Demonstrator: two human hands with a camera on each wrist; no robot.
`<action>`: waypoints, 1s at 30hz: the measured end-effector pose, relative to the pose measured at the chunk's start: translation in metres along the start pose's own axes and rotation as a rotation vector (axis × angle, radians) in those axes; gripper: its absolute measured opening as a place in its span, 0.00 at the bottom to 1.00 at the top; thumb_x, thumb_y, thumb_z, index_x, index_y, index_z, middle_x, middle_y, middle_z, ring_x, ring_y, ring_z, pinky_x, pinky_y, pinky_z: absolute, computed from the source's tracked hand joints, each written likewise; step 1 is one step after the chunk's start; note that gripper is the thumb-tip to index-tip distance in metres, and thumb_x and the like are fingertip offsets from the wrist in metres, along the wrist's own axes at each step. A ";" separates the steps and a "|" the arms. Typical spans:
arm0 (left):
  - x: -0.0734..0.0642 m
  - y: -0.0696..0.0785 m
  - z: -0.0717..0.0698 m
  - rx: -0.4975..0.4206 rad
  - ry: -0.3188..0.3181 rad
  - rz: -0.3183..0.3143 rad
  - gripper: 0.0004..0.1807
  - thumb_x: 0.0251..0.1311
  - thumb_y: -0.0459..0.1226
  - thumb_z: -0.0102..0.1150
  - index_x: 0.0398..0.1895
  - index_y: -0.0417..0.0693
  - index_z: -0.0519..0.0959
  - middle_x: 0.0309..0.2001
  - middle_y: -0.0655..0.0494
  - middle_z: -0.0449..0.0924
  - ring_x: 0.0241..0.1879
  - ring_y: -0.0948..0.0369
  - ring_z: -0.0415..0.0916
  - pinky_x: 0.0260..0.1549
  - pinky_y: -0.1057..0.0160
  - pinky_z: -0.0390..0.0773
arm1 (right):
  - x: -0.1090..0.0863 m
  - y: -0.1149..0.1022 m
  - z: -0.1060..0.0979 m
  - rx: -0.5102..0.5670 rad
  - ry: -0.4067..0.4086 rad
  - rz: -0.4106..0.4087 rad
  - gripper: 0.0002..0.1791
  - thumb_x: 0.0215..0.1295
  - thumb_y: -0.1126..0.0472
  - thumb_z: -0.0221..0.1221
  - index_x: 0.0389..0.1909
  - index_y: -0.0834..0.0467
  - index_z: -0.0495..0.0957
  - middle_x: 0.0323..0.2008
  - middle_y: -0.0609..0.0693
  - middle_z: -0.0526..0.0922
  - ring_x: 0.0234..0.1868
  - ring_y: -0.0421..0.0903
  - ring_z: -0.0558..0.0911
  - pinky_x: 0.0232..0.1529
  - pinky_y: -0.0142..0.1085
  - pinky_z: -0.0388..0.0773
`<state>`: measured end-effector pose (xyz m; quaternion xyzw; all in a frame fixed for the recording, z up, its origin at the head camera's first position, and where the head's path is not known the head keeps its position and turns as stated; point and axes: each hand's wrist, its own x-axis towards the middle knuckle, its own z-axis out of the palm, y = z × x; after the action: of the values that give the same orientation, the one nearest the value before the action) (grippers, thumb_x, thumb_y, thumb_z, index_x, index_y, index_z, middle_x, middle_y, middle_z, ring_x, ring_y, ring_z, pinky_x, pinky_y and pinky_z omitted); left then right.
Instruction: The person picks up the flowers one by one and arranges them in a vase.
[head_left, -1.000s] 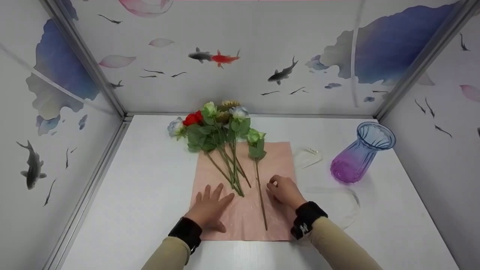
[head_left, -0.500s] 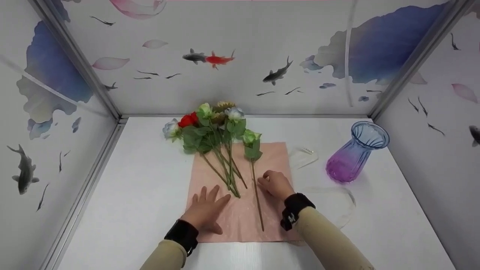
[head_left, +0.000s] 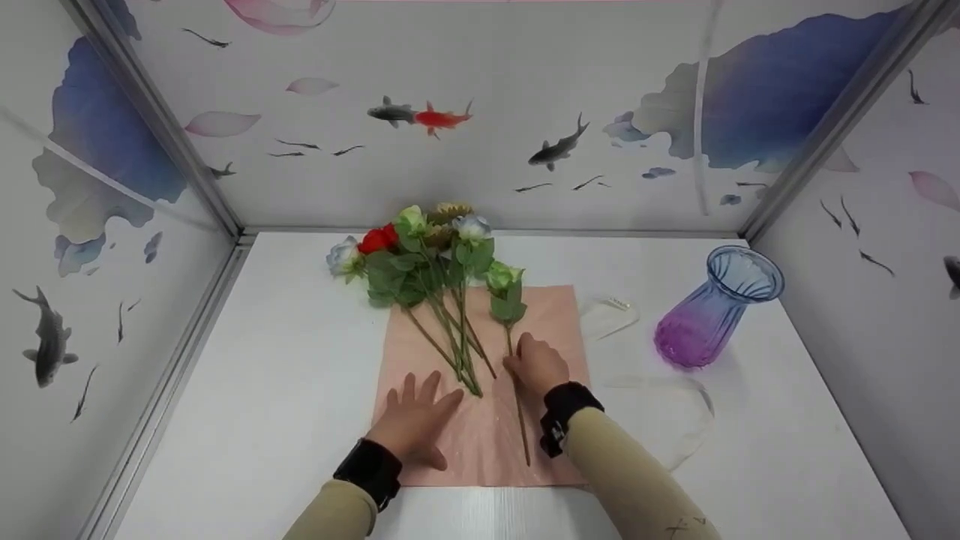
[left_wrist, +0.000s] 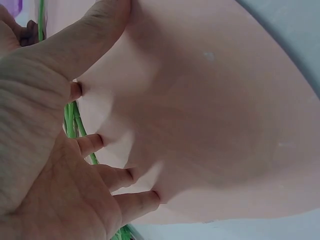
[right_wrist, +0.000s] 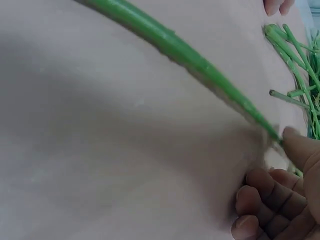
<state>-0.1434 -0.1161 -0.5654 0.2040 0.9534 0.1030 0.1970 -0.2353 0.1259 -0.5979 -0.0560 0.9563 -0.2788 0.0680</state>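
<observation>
A single green rose (head_left: 504, 277) with a long stem lies on a pink sheet of wrapping paper (head_left: 472, 454). My right hand (head_left: 541, 365) pinches its stem below the leaves; in the right wrist view the thumb meets the stem (right_wrist: 195, 61) and the other fingers are curled under it. My left hand (head_left: 411, 421) rests on the paper with fingers spread, the fingertips pressing it, as the left wrist view shows. Between the hands and farther back lies a bunch of flowers (head_left: 424, 259) in red, green, pale blue and brownish yellow, their stem ends pointing toward me.
A blue-and-purple glass vase (head_left: 697, 322) stands at the right of the white table (head_left: 285, 360). Near it lie a small clear packet-like piece (head_left: 611, 319) and a curved translucent strip (head_left: 711, 412). Printed walls (head_left: 480, 165) enclose the back and sides.
My right hand has moved left, from beside the lone rose onto its stem. The left hand keeps its place on the paper. The view has shifted slightly.
</observation>
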 end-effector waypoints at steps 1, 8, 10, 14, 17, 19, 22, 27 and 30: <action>0.000 0.000 0.000 -0.006 -0.001 0.001 0.58 0.43 0.51 0.83 0.79 0.56 0.61 0.80 0.36 0.48 0.76 0.27 0.43 0.68 0.28 0.54 | 0.000 0.000 0.001 -0.008 0.002 -0.001 0.11 0.73 0.57 0.61 0.35 0.58 0.72 0.25 0.52 0.76 0.24 0.49 0.75 0.28 0.43 0.70; -0.001 0.000 0.001 -0.020 -0.002 0.012 0.58 0.43 0.51 0.83 0.80 0.55 0.61 0.80 0.35 0.47 0.76 0.27 0.42 0.68 0.27 0.53 | 0.001 0.004 0.001 0.065 -0.027 0.062 0.09 0.69 0.65 0.58 0.27 0.59 0.73 0.22 0.51 0.74 0.23 0.48 0.73 0.26 0.40 0.68; 0.000 -0.001 0.002 -0.018 0.000 0.012 0.58 0.43 0.51 0.83 0.79 0.56 0.61 0.80 0.35 0.48 0.76 0.27 0.42 0.68 0.27 0.53 | 0.001 0.007 -0.001 0.114 -0.045 0.089 0.12 0.68 0.66 0.57 0.23 0.58 0.72 0.19 0.50 0.72 0.21 0.47 0.71 0.24 0.38 0.66; 0.001 -0.003 0.003 -0.023 0.011 0.015 0.59 0.43 0.50 0.83 0.79 0.56 0.61 0.80 0.35 0.48 0.76 0.27 0.42 0.68 0.26 0.52 | 0.000 0.016 -0.006 0.191 -0.066 0.129 0.12 0.67 0.66 0.57 0.22 0.58 0.72 0.18 0.49 0.72 0.19 0.45 0.70 0.23 0.36 0.66; 0.001 -0.004 0.005 -0.032 0.020 0.026 0.59 0.42 0.51 0.84 0.79 0.55 0.62 0.80 0.35 0.48 0.76 0.27 0.42 0.68 0.26 0.52 | -0.002 0.022 -0.011 0.230 -0.060 0.142 0.09 0.66 0.66 0.58 0.25 0.58 0.74 0.19 0.50 0.75 0.20 0.45 0.73 0.22 0.35 0.68; 0.000 -0.005 0.006 -0.033 0.018 0.029 0.59 0.42 0.51 0.83 0.79 0.56 0.61 0.80 0.36 0.48 0.76 0.27 0.42 0.68 0.27 0.52 | -0.004 0.025 -0.014 0.256 -0.056 0.144 0.07 0.66 0.66 0.58 0.27 0.59 0.75 0.20 0.50 0.76 0.20 0.45 0.73 0.21 0.35 0.69; 0.000 -0.007 0.007 -0.033 0.014 0.025 0.59 0.42 0.52 0.83 0.80 0.57 0.61 0.80 0.37 0.48 0.76 0.28 0.42 0.68 0.27 0.52 | -0.007 0.027 -0.021 0.295 -0.055 0.131 0.06 0.68 0.65 0.58 0.30 0.60 0.76 0.20 0.52 0.79 0.19 0.45 0.75 0.21 0.36 0.71; 0.003 -0.008 0.009 -0.020 0.015 0.014 0.60 0.40 0.53 0.84 0.79 0.59 0.61 0.80 0.38 0.48 0.76 0.28 0.42 0.68 0.27 0.53 | -0.013 0.025 -0.037 0.397 -0.075 0.149 0.05 0.73 0.64 0.56 0.36 0.61 0.75 0.21 0.54 0.81 0.20 0.45 0.77 0.23 0.36 0.75; 0.004 -0.008 0.008 -0.013 0.012 0.012 0.60 0.40 0.54 0.84 0.79 0.59 0.61 0.80 0.38 0.48 0.76 0.28 0.43 0.68 0.27 0.53 | -0.015 0.025 -0.044 0.438 -0.073 0.146 0.05 0.74 0.63 0.56 0.39 0.62 0.75 0.23 0.55 0.81 0.20 0.46 0.78 0.23 0.37 0.76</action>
<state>-0.1460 -0.1205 -0.5763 0.2080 0.9527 0.1116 0.1917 -0.2292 0.1725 -0.5731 0.0194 0.8715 -0.4715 0.1330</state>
